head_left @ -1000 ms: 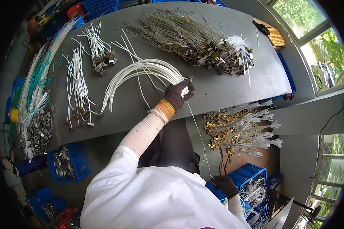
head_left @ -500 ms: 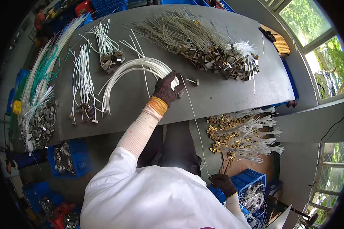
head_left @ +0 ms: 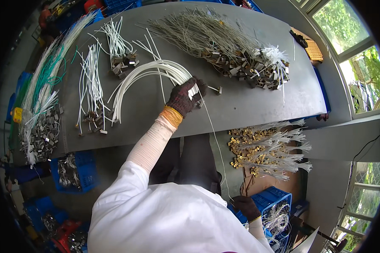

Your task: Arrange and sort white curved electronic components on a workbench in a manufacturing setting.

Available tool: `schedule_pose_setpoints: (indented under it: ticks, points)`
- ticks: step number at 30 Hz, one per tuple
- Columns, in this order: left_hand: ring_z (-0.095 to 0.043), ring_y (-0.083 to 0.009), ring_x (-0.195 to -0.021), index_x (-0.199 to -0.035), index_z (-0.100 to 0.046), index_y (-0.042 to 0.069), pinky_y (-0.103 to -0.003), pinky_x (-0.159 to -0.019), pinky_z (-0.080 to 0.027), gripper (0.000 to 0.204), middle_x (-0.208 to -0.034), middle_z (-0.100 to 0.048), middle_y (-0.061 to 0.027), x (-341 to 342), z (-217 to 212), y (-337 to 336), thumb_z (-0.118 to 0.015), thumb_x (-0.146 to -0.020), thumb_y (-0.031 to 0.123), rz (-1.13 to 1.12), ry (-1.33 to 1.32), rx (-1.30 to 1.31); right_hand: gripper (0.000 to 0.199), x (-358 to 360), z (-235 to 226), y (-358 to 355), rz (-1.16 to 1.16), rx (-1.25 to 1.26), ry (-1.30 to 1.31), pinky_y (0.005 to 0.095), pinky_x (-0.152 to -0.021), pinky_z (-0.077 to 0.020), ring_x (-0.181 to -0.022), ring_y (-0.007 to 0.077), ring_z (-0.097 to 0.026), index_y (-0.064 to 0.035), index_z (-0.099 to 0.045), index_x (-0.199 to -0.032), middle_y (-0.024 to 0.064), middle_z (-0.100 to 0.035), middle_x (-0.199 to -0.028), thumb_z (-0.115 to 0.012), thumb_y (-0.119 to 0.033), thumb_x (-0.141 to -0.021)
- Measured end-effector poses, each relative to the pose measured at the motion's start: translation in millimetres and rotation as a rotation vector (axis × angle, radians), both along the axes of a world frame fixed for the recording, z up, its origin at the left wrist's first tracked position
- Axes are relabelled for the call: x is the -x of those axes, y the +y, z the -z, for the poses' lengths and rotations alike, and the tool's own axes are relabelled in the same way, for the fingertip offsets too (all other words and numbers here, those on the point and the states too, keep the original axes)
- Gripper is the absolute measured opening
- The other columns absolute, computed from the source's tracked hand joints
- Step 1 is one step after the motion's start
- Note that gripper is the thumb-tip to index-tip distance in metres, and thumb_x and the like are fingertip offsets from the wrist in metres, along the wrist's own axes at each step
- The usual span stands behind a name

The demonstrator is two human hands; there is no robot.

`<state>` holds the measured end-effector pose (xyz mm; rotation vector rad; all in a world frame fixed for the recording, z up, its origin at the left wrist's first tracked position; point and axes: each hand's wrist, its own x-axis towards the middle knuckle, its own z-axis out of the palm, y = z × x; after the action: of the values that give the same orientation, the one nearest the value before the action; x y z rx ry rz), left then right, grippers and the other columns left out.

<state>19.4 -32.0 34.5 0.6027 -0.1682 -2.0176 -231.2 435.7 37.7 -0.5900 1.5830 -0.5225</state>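
My left hand (head_left: 185, 98), in a dark knit glove with an orange cuff, rests on the grey table (head_left: 249, 109). It grips the near end of a curved bundle of white wires (head_left: 143, 74). A thin white wire (head_left: 213, 143) runs from this hand down past the table edge to my right hand (head_left: 245, 206). That hand, also dark-gloved, is curled low at my right side beside a blue crate (head_left: 278, 202) of wires. A small metal clip (head_left: 217, 89) lies just right of my left hand.
A big heap of grey wires with metal ends (head_left: 223, 42) covers the table's far right. Bunches of white wires (head_left: 90, 84) and green-white wires (head_left: 42, 84) lie at the left. Brass-tipped white wires (head_left: 266, 147) sit on a lower surface at the right. Blue bins (head_left: 74, 170) stand below.
My left hand has shifted a little left along the table and closed on the end of the white bundle. My right hand stays low by the blue crate.
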Motion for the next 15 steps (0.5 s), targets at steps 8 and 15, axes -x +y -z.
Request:
schedule_pose_setpoints:
  ticks: [8,15]
  points:
    - [-0.068,-0.0263,-0.099,-0.109,-0.064,0.004,-0.046,-0.085,-0.058,0.019,-0.103,-0.069,-0.0090,-8,-9,60,-0.065,-0.094,0.016,0.299,-0.163,0.100,0.028,-22,-5,-111,-0.051,0.068,-0.154,0.0282,-0.071,-0.0504,-0.077,0.0126,-0.062,0.0012,-0.066,-0.115,0.0056,-0.067,-0.087,-0.067,-0.011,-0.089]
    - [-0.065,-0.0158,-0.097,-0.108,-0.067,0.004,-0.035,-0.083,-0.056,0.019,-0.102,-0.069,-0.0045,-25,-4,123,-0.065,-0.094,0.016,0.209,-0.643,0.618,0.044,-65,15,-238,-0.083,0.493,-0.114,0.0282,-0.078,-0.0520,-0.088,0.0138,-0.063,-0.0016,-0.056,-0.130,0.0060,-0.065,-0.104,-0.069,-0.016,-0.090]
